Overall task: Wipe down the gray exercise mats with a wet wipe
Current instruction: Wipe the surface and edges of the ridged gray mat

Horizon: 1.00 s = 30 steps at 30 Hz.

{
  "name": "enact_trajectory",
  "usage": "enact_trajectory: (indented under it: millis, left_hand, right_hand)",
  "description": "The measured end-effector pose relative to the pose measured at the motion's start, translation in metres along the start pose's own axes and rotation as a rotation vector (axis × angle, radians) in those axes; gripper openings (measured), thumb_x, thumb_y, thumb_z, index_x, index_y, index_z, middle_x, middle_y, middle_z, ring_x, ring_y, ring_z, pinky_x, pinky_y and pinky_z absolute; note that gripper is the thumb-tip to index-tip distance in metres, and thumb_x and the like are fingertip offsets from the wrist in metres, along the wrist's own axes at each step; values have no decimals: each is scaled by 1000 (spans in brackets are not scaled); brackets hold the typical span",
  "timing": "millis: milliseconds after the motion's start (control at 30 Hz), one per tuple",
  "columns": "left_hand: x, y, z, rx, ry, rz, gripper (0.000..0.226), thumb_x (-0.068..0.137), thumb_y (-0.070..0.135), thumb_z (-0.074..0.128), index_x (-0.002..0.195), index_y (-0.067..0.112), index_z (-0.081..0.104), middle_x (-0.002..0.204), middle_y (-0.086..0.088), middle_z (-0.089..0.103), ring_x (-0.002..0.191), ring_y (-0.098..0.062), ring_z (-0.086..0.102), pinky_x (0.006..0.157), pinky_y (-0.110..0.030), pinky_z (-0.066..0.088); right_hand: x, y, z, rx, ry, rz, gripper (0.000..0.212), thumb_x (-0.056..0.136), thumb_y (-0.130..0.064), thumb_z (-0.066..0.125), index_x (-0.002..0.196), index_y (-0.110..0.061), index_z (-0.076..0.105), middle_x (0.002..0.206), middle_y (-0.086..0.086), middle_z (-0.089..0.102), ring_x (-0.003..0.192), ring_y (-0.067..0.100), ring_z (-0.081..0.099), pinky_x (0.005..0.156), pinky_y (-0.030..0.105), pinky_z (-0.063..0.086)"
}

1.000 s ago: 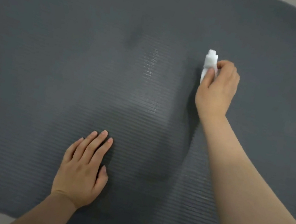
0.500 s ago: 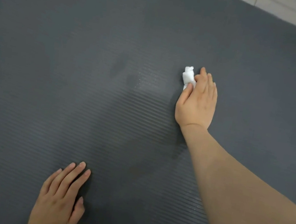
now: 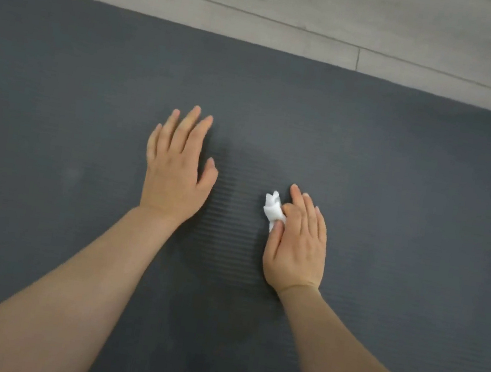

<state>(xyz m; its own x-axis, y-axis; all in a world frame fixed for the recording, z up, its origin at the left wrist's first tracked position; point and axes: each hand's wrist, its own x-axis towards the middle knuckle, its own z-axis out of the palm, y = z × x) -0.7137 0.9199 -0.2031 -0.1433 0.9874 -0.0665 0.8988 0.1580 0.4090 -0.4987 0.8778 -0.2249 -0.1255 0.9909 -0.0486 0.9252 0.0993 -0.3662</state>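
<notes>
Two hands on gray mat point(image 3: 70, 134): left hand point(image 3: 176, 172) flat, fingers straight; right hand point(image 3: 297, 244) pinching crumpled wet wipe point(image 3: 273, 209).

A crumpled white wet wipe point(image 3: 273, 209) lies pressed on the ribbed gray exercise mat point(image 3: 398, 177) spread flat.

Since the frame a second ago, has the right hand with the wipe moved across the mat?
Yes. The right hand, gripping the wet wipe, has drawn back toward the person: it was well beyond the flat left hand on the mat, and is now nearer than it.
</notes>
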Motion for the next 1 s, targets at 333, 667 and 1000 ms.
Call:
enact_trajectory:
  millis: [333, 667, 1000]
  left_hand:
    - [13, -24, 13, 267, -150, 73, 69, 88, 40, 33, 153, 17, 34, 161, -8, 28, 149, -33, 21, 121, -50, 13]
    - [18, -25, 11, 288, -167, 89, 69, 85, 38, 35, 151, 16, 38, 159, -8, 33, 146, -33, 26, 119, -52, 17]
    - [18, -28, 16, 294, -128, 108, 66, 88, 35, 32, 152, 17, 35, 160, -7, 30, 147, -31, 25, 119, -50, 16]
  right_hand:
    - [0, -4, -6, -4, -9, 26, 26, 94, -24, 34, 112, -19, 53, 149, -2, 40, 141, 17, 32, 115, 39, 22]
    - [17, -10, -12, 228, 152, 102, 21, 91, -23, 41, 108, -24, 53, 131, -16, 48, 119, 10, 47, 107, 24, 26]
    - [270, -27, -36, 98, 131, -205, 17, 93, -14, 53, 105, -7, 62, 100, 12, 59, 92, 30, 53, 77, 31, 36]
